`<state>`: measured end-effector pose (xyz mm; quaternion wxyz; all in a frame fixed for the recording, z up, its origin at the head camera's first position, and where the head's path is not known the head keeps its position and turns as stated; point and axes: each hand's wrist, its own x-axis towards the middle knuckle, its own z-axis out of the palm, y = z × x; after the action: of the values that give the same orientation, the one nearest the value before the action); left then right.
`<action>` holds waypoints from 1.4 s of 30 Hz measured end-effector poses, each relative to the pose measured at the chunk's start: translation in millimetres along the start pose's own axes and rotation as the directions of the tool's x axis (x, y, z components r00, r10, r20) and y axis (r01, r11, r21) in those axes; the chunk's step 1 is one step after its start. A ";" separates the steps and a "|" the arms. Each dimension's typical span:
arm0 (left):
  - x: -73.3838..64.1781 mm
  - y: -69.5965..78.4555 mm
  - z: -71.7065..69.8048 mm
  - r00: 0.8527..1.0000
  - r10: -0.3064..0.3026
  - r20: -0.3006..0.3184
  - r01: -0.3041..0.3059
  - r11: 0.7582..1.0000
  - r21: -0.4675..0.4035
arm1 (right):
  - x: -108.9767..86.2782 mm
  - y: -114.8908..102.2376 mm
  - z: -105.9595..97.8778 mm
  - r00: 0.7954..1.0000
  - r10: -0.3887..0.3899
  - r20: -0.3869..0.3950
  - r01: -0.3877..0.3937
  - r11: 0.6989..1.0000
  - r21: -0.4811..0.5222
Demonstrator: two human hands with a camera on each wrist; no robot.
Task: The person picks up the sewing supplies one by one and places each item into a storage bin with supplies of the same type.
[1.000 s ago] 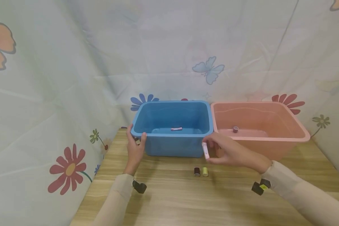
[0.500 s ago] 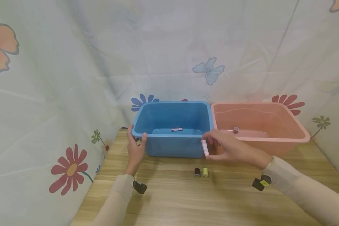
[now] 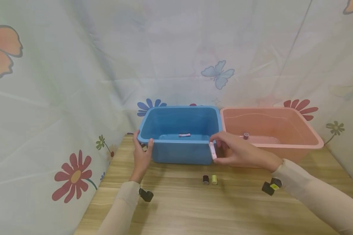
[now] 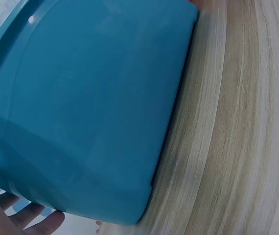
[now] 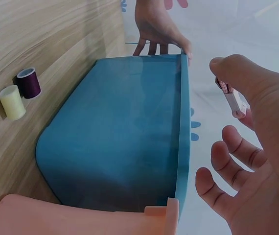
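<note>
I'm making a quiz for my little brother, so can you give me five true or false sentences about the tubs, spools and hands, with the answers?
1. The left hand holds the blue tub. True.
2. A dark spool and a yellow spool are on the table. True.
3. The right hand pinches the yellow spool. False: that hand pinches a small white-and-pink bundle.
4. A small spool is inside the pink tub. True.
5. The blue tub has nothing inside. False: a pale strip lies in it.

Both forearms (image 3: pixel 122 205) outstretched, right fingers (image 5: pixel 227 164) bent
</note>
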<state>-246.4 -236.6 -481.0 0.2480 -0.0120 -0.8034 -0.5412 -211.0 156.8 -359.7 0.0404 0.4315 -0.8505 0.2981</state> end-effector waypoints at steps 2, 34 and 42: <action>-0.4 0.9 -0.1 1.000 -0.004 0.000 0.004 1.000 0.001 | 1.1 0.5 -0.9 1.000 0.009 0.000 -0.009 1.000 0.006; -1.2 0.9 0.1 1.000 0.001 -0.016 -0.001 1.000 0.010 | 40.1 6.6 -29.1 0.998 0.016 -0.053 -0.015 0.999 0.035; -1.3 1.7 0.0 1.000 0.000 -0.015 0.000 1.000 0.004 | 46.8 7.4 -33.7 0.999 0.033 -0.043 -0.032 0.999 0.014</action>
<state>-244.8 -235.6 -480.0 0.2541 -0.0074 -0.8025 -0.5397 -252.2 145.1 -320.3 0.0511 0.4113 -0.8543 0.3138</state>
